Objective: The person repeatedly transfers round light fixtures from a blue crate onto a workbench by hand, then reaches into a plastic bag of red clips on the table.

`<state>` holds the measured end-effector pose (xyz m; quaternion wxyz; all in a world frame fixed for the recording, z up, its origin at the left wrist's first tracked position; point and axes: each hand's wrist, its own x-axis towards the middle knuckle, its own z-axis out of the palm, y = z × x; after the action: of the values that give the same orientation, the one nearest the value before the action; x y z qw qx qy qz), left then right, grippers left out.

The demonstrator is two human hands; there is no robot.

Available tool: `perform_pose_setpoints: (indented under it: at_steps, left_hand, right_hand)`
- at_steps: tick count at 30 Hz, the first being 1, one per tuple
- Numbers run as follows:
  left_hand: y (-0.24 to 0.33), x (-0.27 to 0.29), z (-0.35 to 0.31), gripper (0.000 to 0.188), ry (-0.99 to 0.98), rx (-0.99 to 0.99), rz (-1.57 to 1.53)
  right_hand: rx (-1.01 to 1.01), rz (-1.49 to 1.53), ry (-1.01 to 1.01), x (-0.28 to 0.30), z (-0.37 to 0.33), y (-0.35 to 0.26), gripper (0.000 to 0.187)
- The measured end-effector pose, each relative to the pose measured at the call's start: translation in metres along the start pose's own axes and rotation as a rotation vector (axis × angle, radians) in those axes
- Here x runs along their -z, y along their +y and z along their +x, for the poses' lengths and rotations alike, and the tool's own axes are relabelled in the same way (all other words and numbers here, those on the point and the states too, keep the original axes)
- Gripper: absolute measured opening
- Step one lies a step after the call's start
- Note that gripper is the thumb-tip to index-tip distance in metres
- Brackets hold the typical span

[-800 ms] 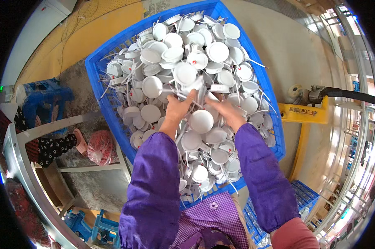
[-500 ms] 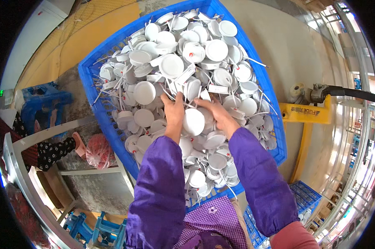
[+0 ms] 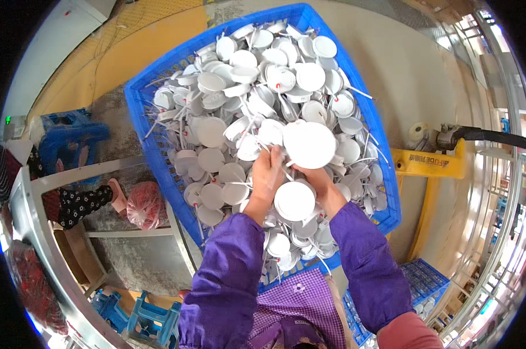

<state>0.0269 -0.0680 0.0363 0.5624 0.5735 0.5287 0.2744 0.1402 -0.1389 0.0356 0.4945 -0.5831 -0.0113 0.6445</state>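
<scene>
A large blue crate (image 3: 385,192) is heaped with white round disc lamps (image 3: 211,131) that have white cables; a few show small red spots. Both my hands are over the middle of the heap, close together. My left hand (image 3: 265,181) is closed, its slightly blurred fingertips pinched among cables and lamp edges; what they grip is hard to make out. My right hand (image 3: 322,187) is closed at the lower edge of a raised white disc lamp (image 3: 309,145), which hides some fingers. Another white disc lamp (image 3: 294,201) is between my wrists, face up.
Left of the crate are a metal frame (image 3: 129,232), a red bundle in clear plastic (image 3: 144,206), blue stools (image 3: 71,139) and another person's leg in patterned trousers (image 3: 79,207). On the right are a yellow metal handle frame (image 3: 428,163) and more blue crates (image 3: 425,279).
My hands have come closer together and slightly lower in view. A disc lamp has been lifted at my right hand, and several lamps near my fingers have shifted.
</scene>
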Motion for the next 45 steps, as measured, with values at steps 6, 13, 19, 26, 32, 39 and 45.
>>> perform_pose_setpoints:
  at_steps: [6,13,19,26,32,39,45]
  left_hand:
    - [0.057,0.012,-0.042,0.033,0.008,-0.002,-0.022]
    - [0.154,0.031,-0.093,0.033,0.120,-0.086,-0.044]
    - [0.191,0.086,-0.131,0.025,0.292,-0.373,0.131]
    - [0.298,0.244,-0.205,0.037,0.430,-0.069,-0.271]
    - [0.310,0.448,-0.273,0.041,0.743,-0.042,-0.085]
    - [0.312,0.680,-0.324,0.042,0.981,-0.068,0.018]
    - [0.262,0.813,-0.361,0.036,0.967,0.116,0.010]
  right_hand:
    - [0.058,-0.104,0.011,-0.024,-0.077,-0.036,0.028]
    - [-0.044,-0.195,-0.021,-0.044,-0.164,-0.096,0.027]
    - [0.112,-0.391,-0.152,-0.129,-0.249,-0.135,0.033]
    - [0.349,-0.467,-0.367,-0.287,-0.347,-0.141,0.031]
    - [0.088,-0.559,-0.591,-0.473,-0.405,-0.079,0.031]
    - [0.027,-0.563,-0.934,-0.689,-0.431,0.004,0.031]
    - [-0.204,-0.493,-1.044,-0.800,-0.417,0.101,0.033]
